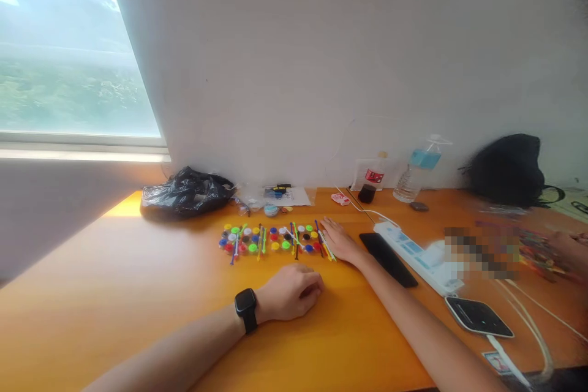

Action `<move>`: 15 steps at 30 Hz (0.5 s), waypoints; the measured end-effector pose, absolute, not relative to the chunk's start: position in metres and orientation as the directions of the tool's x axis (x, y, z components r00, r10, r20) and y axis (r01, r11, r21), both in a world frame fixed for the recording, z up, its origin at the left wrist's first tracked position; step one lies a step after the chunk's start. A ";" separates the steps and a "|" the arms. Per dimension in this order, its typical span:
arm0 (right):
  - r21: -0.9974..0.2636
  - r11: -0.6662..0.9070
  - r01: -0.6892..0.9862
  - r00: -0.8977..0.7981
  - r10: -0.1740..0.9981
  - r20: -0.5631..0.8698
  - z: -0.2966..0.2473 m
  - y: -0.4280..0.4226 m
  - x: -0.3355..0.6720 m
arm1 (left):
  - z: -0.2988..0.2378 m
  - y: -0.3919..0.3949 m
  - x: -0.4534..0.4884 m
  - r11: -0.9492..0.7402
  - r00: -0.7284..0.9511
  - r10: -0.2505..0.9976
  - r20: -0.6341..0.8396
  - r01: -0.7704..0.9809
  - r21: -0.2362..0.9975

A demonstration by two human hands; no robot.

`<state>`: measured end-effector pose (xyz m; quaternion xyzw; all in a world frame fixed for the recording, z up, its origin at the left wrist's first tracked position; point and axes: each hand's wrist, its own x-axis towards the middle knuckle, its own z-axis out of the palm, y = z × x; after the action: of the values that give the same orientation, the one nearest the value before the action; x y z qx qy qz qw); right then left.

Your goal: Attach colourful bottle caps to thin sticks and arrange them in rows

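Colourful round caps (274, 238), in red, blue, yellow, green, white and black, lie in clusters on the table. Between the clusters stand thin plastic sticks (261, 241) with arrow-like tips, laid lengthwise away from me. My right hand (339, 240) lies flat with its fingers stretched out, beside the sticks at the row's right end (327, 244); whether it touches them I cannot tell. Nearer to me, my left hand (291, 291) rests on the wood in a loose fist, nothing visible in it. A black watch (245, 301) is on that wrist.
A black plastic bag (187, 192) and a paper sheet (294, 196) lie along the wall. Rightward are a black phone-like slab (387, 260), a white power strip (408, 254), a device with a screen (480, 316), a water bottle (408, 180) and another person's hand (567, 245).
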<state>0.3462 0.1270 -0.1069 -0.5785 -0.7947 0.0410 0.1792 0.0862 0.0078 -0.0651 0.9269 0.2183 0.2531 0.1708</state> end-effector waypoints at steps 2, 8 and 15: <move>-0.264 0.327 0.908 -0.268 0.934 0.235 -0.107 0.127 0.346 | -0.065 0.008 0.086 -0.846 0.779 0.491 0.390 0.319 0.428; -0.246 0.326 0.913 -0.273 0.935 0.227 -0.105 0.126 0.344 | -0.064 0.008 0.086 -0.842 0.781 0.495 0.381 0.324 0.430; -0.270 0.329 0.905 -0.263 0.931 0.255 -0.102 0.125 0.345 | -0.066 0.009 0.087 -0.842 0.778 0.495 0.387 0.318 0.436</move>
<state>0.3455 0.1245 -0.1021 -0.5780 -0.7938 0.0351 0.1858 0.0868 0.0087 -0.0656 0.9264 0.2194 0.2503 0.1759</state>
